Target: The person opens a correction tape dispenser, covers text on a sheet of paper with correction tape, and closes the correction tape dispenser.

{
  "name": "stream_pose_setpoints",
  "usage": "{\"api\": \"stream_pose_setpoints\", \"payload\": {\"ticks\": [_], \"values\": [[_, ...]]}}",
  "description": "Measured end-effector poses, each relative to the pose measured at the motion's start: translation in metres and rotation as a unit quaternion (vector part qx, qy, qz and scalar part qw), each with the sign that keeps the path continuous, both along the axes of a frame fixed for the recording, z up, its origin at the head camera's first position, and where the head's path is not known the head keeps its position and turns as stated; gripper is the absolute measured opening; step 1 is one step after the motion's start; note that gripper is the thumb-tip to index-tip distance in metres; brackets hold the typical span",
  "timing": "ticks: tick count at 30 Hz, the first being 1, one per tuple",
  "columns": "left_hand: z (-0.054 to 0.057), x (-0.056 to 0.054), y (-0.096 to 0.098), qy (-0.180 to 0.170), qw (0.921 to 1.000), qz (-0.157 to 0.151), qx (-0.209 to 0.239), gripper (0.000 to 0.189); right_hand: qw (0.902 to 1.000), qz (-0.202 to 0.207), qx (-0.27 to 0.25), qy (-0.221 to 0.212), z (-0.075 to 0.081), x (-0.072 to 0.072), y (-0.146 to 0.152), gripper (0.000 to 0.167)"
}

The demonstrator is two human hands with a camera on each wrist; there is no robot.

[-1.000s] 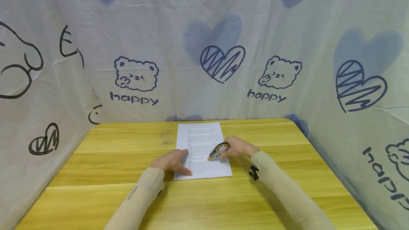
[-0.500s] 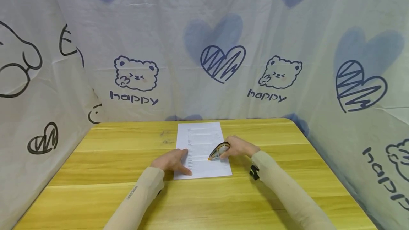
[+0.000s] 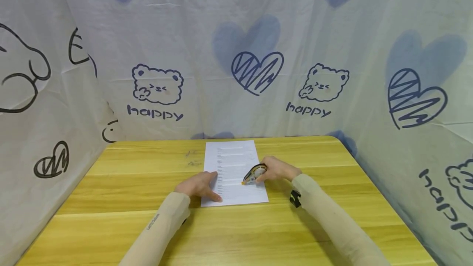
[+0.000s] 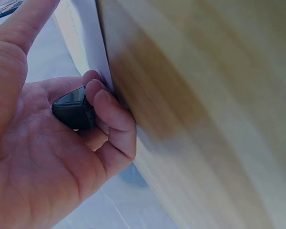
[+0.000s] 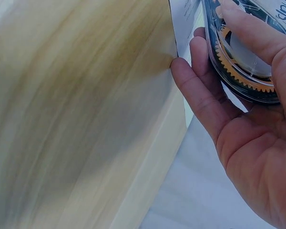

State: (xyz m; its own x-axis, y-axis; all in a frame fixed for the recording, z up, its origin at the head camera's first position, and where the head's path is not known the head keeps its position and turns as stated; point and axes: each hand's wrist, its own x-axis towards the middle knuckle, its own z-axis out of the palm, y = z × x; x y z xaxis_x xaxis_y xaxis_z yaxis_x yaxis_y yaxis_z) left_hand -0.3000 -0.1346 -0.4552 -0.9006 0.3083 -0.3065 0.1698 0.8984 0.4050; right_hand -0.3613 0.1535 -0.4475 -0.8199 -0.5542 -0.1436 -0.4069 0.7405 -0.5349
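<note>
A white printed sheet lies on the table. My right hand holds a correction tape between thumb and fingers, its orange tip down at the lines of print. Through its clear case an orange gear shows in the right wrist view. My left hand rests on the sheet's left side, thumb toward the lower edge. In the left wrist view, its curled fingers hold a small black cap-like piece against the palm; the head view hides this piece.
The wooden table extends around the sheet, with faint dark marks left of it. White curtains with bears and hearts hang along the back and both sides.
The correction tape and right hand have shifted very slightly right along the sheet. My left hand stays in place on the paper.
</note>
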Motion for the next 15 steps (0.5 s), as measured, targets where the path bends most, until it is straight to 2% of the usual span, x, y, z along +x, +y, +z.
{"api": "stream_pose_setpoints", "payload": {"ticks": [15], "values": [[-0.0016,0.0005,0.0001,0.001,1.0,0.002,0.005,0.101,1.0,-0.004,0.005,-0.001,-0.001,-0.001,0.0024,0.024]]}}
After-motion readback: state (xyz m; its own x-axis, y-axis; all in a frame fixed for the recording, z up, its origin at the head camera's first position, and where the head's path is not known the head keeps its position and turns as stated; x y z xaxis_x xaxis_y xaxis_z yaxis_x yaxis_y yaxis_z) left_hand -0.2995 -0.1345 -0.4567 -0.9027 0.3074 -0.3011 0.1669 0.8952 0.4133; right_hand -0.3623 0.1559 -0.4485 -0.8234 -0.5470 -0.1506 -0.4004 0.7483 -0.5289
